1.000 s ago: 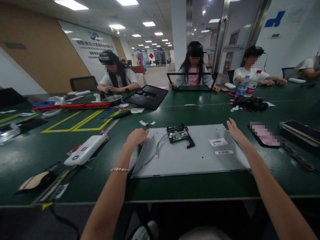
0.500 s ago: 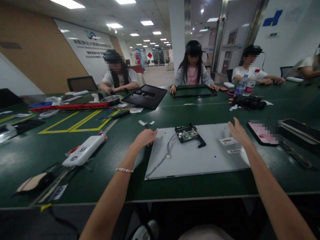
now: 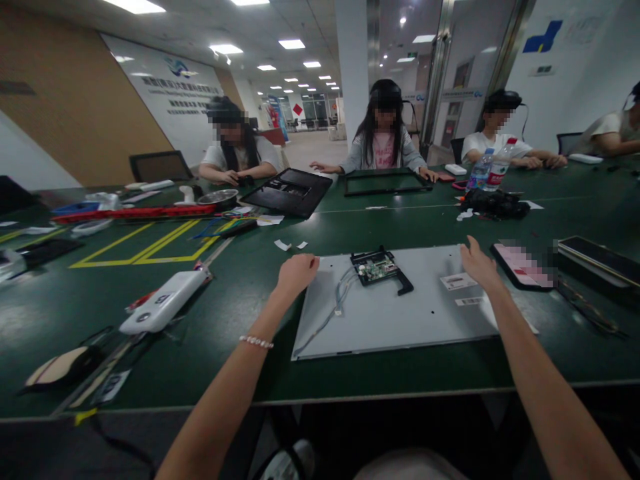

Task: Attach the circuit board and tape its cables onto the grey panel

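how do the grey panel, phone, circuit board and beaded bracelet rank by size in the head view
1. Grey panel, by far the largest
2. Phone
3. Circuit board
4. Beaded bracelet
Apparent size only: they lie at different distances from the camera.

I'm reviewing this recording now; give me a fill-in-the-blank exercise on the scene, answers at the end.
The wearer's arm with the beaded bracelet is the ____ one.
The wearer's hand nearer the white labels on the grey panel is the ____ one.
The tape outlines on the table are ____.

Missing words: left; right; yellow.
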Demonstrator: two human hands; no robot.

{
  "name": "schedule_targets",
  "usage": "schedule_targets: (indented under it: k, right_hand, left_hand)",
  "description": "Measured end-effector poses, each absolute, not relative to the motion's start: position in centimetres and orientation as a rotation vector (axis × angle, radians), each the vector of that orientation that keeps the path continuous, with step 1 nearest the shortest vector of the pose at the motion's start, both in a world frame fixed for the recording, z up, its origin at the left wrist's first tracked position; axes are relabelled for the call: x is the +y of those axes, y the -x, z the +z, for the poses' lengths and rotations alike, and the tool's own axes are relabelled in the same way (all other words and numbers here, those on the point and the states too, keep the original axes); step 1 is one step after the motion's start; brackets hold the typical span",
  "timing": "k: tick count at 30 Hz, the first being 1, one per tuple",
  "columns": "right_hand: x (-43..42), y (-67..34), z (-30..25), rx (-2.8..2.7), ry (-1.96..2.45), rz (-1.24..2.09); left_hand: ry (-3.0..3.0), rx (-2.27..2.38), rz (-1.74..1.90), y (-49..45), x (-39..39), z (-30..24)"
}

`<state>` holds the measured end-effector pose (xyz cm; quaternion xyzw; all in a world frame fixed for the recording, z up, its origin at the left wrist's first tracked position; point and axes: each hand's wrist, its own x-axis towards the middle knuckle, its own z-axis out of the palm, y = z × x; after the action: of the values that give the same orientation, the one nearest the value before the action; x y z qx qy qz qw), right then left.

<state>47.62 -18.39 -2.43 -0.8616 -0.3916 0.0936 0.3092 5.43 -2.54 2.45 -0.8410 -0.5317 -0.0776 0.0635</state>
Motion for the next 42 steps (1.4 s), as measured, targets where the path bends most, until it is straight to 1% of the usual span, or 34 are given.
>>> schedule_targets:
  k: [5,8,12,17,23,27,35,42]
  right_hand:
    - [-18.4,-47.5,-2.3,-1.097,2.287,0.243]
    - [-18.6,-47.5,-2.1,-1.116,2.281,0.259]
    - [-18.7,-47.6,-2.1,-1.127,2.282,0.264]
    - [-19.1,-47.8,-2.4,-1.142,2.292,0.258]
    - [-19.2,-48.0,-2.7,-1.165,2.312,0.241]
    - [-19.0,-47.9,-2.9,-1.188,2.325,0.228]
    - [-18.9,-47.7,-3.1,-1.235,2.334,0.198]
    - [-18.8,-47.6,-3.3,-1.254,2.326,0.168]
  left_hand:
    - [2.841,-1.323,-0.599,-7.4,-3.5,1.2]
    - [3.041,-1.124,-0.695,-8.2,-3.6,0.3]
    - [3.27,-1.074,-0.564,-9.3,-3.3,-0.1]
    - [3.407,-1.051,-0.453,-11.2,-2.6,0.7]
    - [3.516,-1.152,-0.275,-12.1,-3.1,1.8]
    - [3.402,-1.254,-0.346,-12.4,-4.4,1.3]
    - [3.371,-1.252,-0.471,-12.9,-5.8,0.9]
    - [3.519,-1.006,-0.526,-13.1,-6.7,0.9]
